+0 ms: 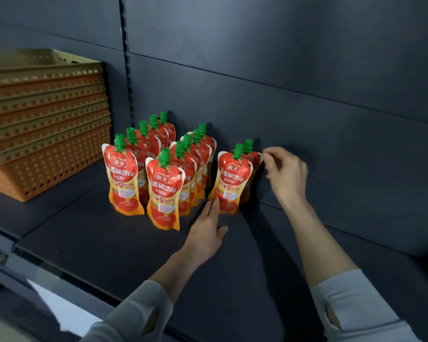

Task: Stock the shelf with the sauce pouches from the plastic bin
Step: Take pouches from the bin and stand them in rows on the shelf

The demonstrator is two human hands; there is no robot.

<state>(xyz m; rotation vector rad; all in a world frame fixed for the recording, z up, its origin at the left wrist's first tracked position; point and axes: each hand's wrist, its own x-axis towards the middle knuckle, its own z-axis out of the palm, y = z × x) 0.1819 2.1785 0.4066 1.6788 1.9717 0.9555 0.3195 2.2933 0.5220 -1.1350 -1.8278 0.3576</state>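
Sauce pouches (pixel 164 193): red-and-yellow stand-up packs, green screw caps, tomato picture low on the front, white lettering across the red. All are upright on the dark shelf (pixel 109 243), just right of the bin stack (pixel 47 134). There are three rows running front to back: five in the row nearest the stack, five in the next, two in the row farthest from it.

Left hand (pixel 206 233): fingers straight and together, thumb spread, nothing held. Its fingertips (pixel 215 202) touch the lower corner of the front pouch (pixel 232 178) in the farthest row, on the side facing the stack.

Right hand (pixel 286 176): on the side of that row away from the stack, fingers (pixel 267 154) curled, tips at the upper corner of the rear pouch (pixel 255 160). Pinching it or only touching it — I cannot tell.
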